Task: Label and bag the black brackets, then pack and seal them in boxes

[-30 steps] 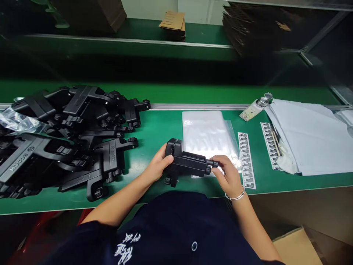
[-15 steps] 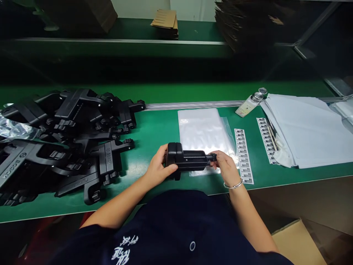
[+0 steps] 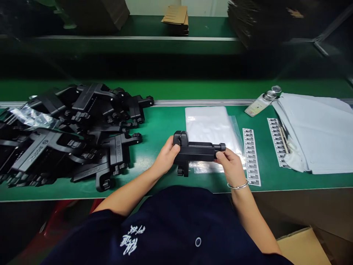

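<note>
Between my hands is a black plastic clamp-style holder (image 3: 197, 151), held level above the near part of the bench. My left hand (image 3: 167, 156) grips its wider jaw end, thumb on top. At the narrow end, the fingers and thumb of my right hand (image 3: 228, 163) close on the holder below its round knob. Underneath and behind it lies a stack of clear plastic bags (image 3: 206, 123). A heap of similar black holders (image 3: 118, 152) covers the left of the bench, some marked with raised lettering.
Right of the bags lies a strip of printed labels (image 3: 251, 158), with a second label strip (image 3: 276, 141) beyond. A small bottle (image 3: 259, 105) with a metal cap leans behind them. White sheets (image 3: 317, 132) cover the right side. Folded cardboard (image 3: 176, 16) sits on the back shelf.
The holder has been turned in my hands, so a smooth side faces up and a jaw points toward me. My view has shifted slightly left.
</note>
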Tool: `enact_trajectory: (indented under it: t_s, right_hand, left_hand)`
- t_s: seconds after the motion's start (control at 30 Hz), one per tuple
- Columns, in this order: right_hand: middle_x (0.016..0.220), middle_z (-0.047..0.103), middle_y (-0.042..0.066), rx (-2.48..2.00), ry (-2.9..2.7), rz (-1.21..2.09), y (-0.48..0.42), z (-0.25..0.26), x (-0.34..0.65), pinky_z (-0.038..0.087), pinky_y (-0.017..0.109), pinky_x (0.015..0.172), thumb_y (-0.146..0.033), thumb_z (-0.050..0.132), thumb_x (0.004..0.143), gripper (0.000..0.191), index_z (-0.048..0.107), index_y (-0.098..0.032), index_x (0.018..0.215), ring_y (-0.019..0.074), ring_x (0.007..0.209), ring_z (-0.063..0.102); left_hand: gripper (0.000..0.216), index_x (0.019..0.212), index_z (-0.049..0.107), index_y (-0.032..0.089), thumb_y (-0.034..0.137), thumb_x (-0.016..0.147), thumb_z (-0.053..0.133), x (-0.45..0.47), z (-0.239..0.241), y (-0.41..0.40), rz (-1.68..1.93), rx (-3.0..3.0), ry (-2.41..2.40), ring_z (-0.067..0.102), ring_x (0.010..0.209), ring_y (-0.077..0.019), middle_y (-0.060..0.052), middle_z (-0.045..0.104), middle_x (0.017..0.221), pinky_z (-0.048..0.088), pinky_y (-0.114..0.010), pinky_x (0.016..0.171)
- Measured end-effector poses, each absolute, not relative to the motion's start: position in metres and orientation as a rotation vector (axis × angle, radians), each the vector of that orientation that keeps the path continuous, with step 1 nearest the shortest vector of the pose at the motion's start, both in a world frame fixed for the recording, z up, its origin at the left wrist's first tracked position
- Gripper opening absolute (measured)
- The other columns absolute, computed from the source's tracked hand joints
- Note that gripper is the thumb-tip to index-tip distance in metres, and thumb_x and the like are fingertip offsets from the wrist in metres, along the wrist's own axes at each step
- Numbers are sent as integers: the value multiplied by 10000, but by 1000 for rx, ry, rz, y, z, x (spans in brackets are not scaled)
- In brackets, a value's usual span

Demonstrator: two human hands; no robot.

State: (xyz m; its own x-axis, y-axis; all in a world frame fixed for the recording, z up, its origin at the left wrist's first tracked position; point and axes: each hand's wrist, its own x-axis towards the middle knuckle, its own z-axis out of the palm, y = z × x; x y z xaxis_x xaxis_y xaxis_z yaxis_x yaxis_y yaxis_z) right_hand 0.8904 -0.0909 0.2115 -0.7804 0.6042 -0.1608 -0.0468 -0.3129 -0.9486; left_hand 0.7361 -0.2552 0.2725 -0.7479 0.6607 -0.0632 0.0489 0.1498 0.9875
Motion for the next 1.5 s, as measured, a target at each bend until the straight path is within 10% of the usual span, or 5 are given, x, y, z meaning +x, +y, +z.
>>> enact_trajectory:
  t_s: [0.23, 0.5, 0.87, 1.2, 1.5]
  right_hand:
    - [933, 672, 20, -705, -1313, 2254, -97, 209, 887, 586, 359, 754, -473, 762, 691, 361, 664, -227, 937, 157, 844, 631]
    - [602, 544, -17, -839, -1825, 1597, -88, 207, 884, 472, 299, 607, -655, 538, 806, 479, 601, -189, 712, 143, 598, 520]
    - [1258, 591, 75, -275, -1717, 2471, -150, 220, 862, 434, 470, 998, -447, 682, 788, 546, 483, -300, 1275, 213, 1055, 605]
    - [881, 698, -23, -622, -955, 2322, -114, 210, 874, 567, 379, 820, -489, 687, 768, 289, 615, -298, 973, 155, 774, 678]
    - [883, 739, 39, -654, -1116, 2422, -131, 196, 874, 558, 432, 856, -628, 447, 837, 484, 676, -238, 1007, 235, 935, 687]
  left_hand:
    - [546, 1076, 631, 172, 628, 776, 627, 733, 282, -243, 1675, 409, 1795, 571, 1079, -236, -71, 652, 1092, 419, -326, 956]
    - [529, 1064, 642, 180, 575, 722, 718, 736, 278, -242, 1830, 383, 1639, 590, 1063, -222, -42, 678, 1045, 437, -294, 922]
    - [426, 759, 632, 152, 532, 882, 483, 722, 292, -223, 1954, -361, 1353, 668, 719, -193, -33, 663, 643, 537, -302, 732]
    - [765, 1379, 485, 220, 494, 716, 749, 747, 308, -229, 1632, 697, 1511, 442, 1314, -302, -109, 560, 1348, 338, -384, 1084]
    - [618, 1344, 465, 223, 269, 758, 654, 743, 319, -217, 1295, 1047, 1605, 573, 1062, -250, -90, 603, 1144, 445, -368, 929]
